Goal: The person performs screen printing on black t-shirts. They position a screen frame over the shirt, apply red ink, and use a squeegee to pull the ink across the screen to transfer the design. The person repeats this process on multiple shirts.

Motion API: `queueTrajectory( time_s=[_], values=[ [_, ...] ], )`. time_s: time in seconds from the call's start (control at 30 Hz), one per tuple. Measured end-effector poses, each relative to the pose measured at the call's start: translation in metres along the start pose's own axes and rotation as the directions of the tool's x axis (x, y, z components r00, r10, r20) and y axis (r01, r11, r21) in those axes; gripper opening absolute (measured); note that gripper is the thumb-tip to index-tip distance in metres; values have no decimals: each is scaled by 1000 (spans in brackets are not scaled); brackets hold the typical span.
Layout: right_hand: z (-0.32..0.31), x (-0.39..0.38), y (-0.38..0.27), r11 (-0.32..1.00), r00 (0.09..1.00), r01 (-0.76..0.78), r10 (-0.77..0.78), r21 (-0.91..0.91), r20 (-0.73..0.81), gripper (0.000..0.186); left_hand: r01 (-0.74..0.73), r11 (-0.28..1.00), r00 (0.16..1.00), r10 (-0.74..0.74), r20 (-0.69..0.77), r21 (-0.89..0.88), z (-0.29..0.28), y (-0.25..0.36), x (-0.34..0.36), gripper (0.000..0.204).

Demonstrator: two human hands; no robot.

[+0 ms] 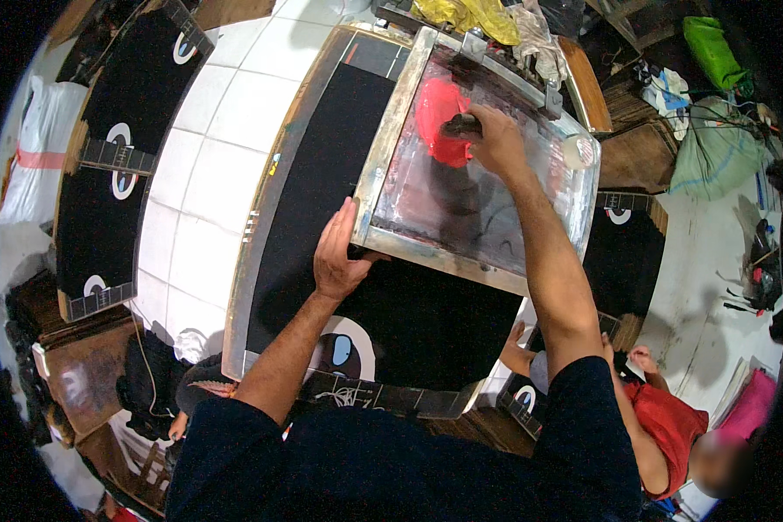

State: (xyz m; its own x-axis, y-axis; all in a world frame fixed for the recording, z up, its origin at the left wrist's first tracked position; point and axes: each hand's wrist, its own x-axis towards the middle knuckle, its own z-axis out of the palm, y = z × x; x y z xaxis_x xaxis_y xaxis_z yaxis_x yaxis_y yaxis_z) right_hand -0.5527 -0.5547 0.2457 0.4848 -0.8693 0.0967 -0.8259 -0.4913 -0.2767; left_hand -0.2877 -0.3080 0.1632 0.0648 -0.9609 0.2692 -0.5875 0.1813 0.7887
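Note:
A screen-printing frame (378,165) with pale, paint-stained wooden sides lies tilted over a long black-covered table (322,165). My left hand (339,257) grips its near left corner, fingers along the side and thumb by the lower edge. Inside the frame, bright red ink (439,104) is spread over the far left part of the mesh (496,204). My right hand (498,141) is closed round a dark squeegee (463,127) over the ink; the fingers hide part of it. On the black fabric near me is a printed eye (342,350) in white, blue and black.
Another black-covered board (104,200) with printed eyes stands at left, beyond white floor tiles (204,174). Hinge clamps (552,100) hold the frame's far side. A round tape roll (580,152) sits at the frame's right. A person in red (670,426) is at lower right.

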Motion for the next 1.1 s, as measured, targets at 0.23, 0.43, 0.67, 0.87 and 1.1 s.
queueTrajectory(
  time_s=[0.23, 0.43, 0.67, 0.87, 1.1],
  values=[
    [3, -5, 4, 998, 999, 48, -48, 42, -1, 42, -22, 998, 999, 20, -43, -51, 2, -1, -1, 99],
    [11, 77, 37, 995, 993, 98, -97, 12, -67, 45, -47, 999, 997, 46, -67, -24, 6, -3, -3, 95],
    [20, 3, -4, 998, 980, 24, -11, 66, -199, 29, -19, 999, 998, 17, -52, -31, 5, -3, -4, 96],
    [18, -81, -58, 998, 914, 17, 12, 68, -405, 39, 32, 998, 999, -33, -26, -54, 3, -3, -7, 91],
    [-6, -140, -137, 997, 804, 3, 40, 71, -593, 34, -161, 978, 972, 134, -195, -131, -13, 19, 5, 85]
  ],
)
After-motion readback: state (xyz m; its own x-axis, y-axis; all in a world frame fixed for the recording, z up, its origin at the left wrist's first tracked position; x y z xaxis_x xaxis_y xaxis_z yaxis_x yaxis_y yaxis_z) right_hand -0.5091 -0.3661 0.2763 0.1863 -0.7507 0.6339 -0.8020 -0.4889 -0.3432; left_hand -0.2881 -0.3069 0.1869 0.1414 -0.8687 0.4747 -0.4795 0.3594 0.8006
